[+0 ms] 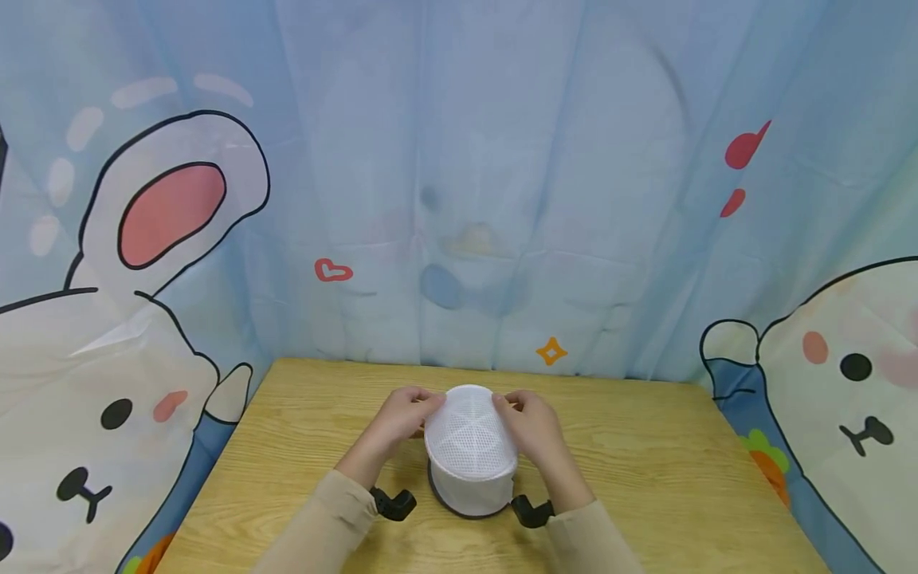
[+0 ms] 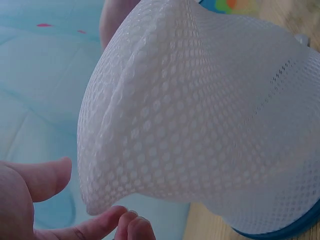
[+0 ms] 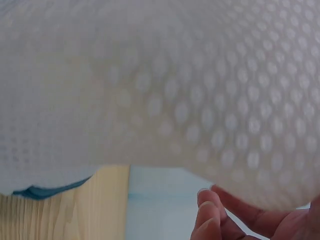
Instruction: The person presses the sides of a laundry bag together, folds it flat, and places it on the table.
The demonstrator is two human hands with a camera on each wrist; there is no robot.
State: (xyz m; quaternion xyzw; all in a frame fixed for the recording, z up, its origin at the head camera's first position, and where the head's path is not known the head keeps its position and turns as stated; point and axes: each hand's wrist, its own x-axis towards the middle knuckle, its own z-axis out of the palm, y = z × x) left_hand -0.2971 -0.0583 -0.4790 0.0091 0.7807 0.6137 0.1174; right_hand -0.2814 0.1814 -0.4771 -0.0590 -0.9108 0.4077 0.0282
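A white mesh laundry bag point(image 1: 471, 434) with a dark blue rim stands upright on the table in front of me, its domed end on top. My left hand point(image 1: 403, 416) is at the bag's upper left side. In the left wrist view, its thumb point(image 2: 50, 180) lies just apart from the mesh point(image 2: 150, 120), while a fingertip touches the lower corner. On the upper right side, my right hand point(image 1: 534, 424) pinches the bag's edge between thumb and fingers. Close mesh point(image 3: 225, 100) fills most of the right wrist view and partly hides that thumb; the fingers point(image 3: 207, 217) show below.
Around the bag is a light wooden tabletop point(image 1: 645, 462). A blue curtain point(image 1: 610, 199) printed with cartoon animals hangs behind the table and down both sides. Black wrist mounts point(image 1: 393, 505) sit close beside the bag's base.
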